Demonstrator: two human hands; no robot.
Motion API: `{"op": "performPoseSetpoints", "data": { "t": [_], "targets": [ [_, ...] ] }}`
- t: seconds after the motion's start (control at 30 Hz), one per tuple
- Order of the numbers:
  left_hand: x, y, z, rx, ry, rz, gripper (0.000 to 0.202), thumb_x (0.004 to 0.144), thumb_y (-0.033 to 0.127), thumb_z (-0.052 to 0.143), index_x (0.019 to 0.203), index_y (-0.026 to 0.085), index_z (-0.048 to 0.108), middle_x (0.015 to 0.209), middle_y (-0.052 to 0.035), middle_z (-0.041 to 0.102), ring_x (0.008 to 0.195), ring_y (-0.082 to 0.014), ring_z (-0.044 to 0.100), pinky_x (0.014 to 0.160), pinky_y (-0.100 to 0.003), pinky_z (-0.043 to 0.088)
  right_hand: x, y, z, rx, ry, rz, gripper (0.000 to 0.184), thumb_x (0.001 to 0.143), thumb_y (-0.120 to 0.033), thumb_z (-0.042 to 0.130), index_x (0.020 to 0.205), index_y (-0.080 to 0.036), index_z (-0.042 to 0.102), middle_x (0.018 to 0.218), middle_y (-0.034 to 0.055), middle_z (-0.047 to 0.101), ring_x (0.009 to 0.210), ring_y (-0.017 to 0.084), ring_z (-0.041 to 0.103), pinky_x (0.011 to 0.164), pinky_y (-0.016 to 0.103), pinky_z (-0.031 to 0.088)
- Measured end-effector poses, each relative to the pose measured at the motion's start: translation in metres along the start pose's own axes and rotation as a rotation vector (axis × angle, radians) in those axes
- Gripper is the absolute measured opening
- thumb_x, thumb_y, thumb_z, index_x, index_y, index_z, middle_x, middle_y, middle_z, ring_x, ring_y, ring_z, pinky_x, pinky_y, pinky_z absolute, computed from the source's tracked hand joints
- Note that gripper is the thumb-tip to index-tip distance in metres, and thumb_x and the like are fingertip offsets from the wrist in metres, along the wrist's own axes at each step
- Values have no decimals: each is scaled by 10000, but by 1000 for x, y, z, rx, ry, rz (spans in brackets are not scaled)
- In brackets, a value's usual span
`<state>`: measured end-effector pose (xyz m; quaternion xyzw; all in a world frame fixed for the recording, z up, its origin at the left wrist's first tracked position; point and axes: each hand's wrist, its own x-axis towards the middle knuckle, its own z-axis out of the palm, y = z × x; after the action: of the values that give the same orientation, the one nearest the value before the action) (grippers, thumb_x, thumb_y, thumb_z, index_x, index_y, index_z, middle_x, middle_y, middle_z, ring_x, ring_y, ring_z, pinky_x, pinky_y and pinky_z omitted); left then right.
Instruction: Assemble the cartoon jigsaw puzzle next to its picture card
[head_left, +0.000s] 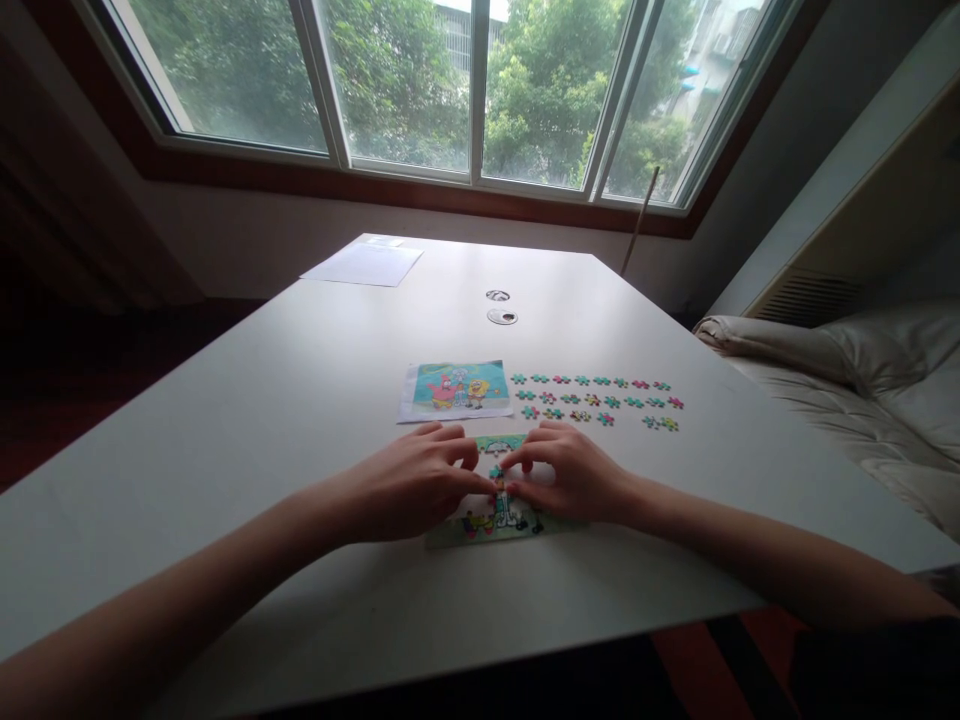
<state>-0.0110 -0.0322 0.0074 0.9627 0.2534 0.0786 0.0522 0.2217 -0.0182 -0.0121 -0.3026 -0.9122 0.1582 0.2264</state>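
A partly assembled cartoon jigsaw puzzle (501, 520) lies on the white table (300, 400) near its front edge. My left hand (409, 480) and my right hand (574, 470) rest on it side by side. Their fingertips meet over a small puzzle piece (496, 472) at the puzzle's middle. Both hands' fingers are curled and pressed down at that piece. Most of the puzzle's middle is hidden under my hands.
A cartoon reference picture (455, 389) lies just beyond the puzzle. Several loose puzzle pieces (596, 398) sit in rows to its right. Two round cable holes (502, 316) and a paper sheet (364, 264) lie farther back. A cushioned seat (862, 390) stands at the right.
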Motion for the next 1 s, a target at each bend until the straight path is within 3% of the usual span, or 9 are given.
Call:
{"op": "performPoseSetpoints", "data": {
  "t": [0.63, 1.0],
  "targets": [
    [1, 6, 5, 38, -14, -5, 316, 838, 117, 495, 1095, 274, 592, 896, -42, 587, 772, -188, 488, 748, -325, 381, -2, 0, 0, -44, 27, -3, 129, 799, -245, 625, 893, -191, 694, 744, 28, 666, 712, 160, 567, 718, 303, 432],
    [2, 6, 3, 93, -9, 12, 332, 835, 103, 494, 1090, 296, 585, 868, -33, 577, 770, -190, 479, 742, -326, 378, -5, 1, -5, -78, 12, 1, 119, 819, -244, 602, 896, -192, 676, 754, 24, 666, 726, 164, 575, 748, 324, 425]
  ]
}}
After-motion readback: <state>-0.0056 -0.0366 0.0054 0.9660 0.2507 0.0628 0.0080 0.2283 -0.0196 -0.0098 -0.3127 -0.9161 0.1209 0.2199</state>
